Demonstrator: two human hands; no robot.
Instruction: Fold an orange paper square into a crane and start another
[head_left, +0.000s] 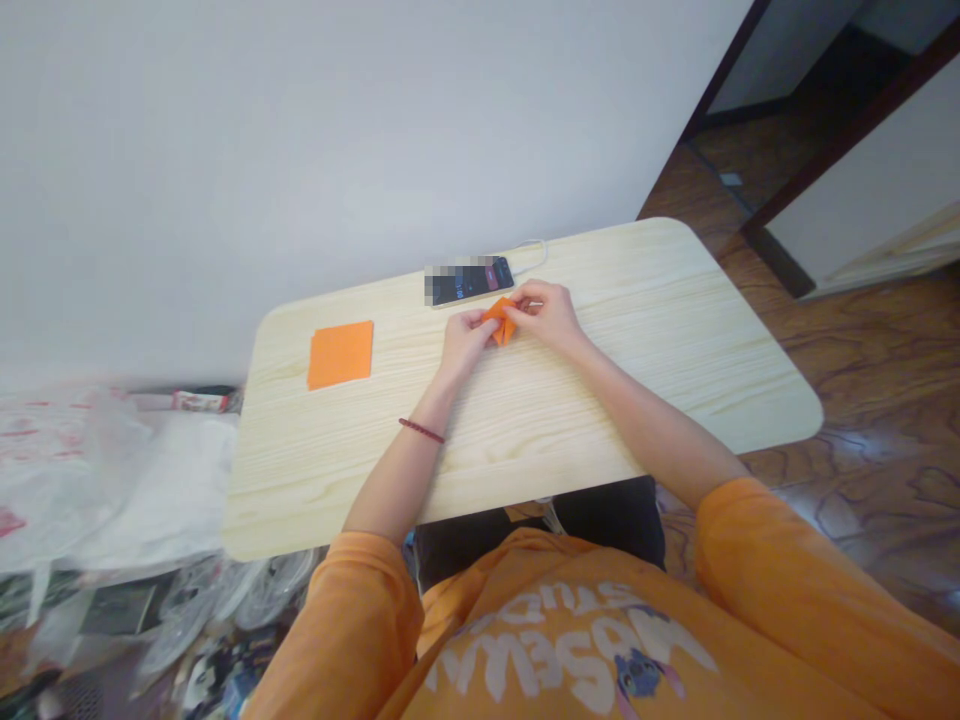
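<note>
L hand (466, 342) and R hand (550, 314) were both pinched on the small folded orange paper (509, 328), at/over the counter (517, 430) near the phone (474, 284). Uneven pull btwn them could've torn it or skewed a crease; a slack pinch prob. would've let folds spring open. Fingers hid its edges; layers & counter contact unclear; phone partly pixelated.

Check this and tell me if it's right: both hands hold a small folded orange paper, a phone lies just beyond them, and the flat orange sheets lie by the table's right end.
One thing is wrong: the flat orange sheets lie toward the left end of the table, not the right, as the head view shows. The rest stands.
</note>
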